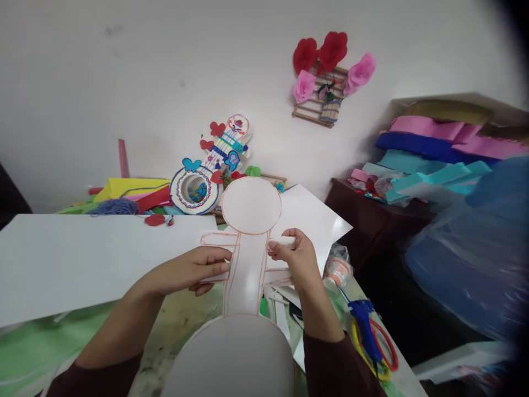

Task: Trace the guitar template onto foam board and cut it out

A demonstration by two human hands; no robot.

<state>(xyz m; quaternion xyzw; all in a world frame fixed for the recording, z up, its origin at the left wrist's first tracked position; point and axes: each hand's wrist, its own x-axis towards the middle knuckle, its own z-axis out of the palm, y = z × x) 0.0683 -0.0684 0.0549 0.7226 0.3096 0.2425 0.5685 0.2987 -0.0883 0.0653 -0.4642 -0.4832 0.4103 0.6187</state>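
Left hand (206,269) and right hand (301,259) pinch the white cutout (250,264) by its side tabs, mid-frame, round base running off the bottom. Clear bag (346,255) right of centre holds a white-and-orange cup (336,273). Glue gun (366,328) and scissors (390,344) crowd the table (406,380) edge, lower right; white sheet (82,264) covers mid-left.

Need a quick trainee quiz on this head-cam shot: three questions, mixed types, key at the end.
1. What do the left hand and right hand both hold?
2. True or false: the red flowers are up on the wall.
3. What colour is the bundle of yarn? A) red B) blue C) yellow

Key:
1. The white cutout with the round top, one hand at each side.
2. True.
3. B.
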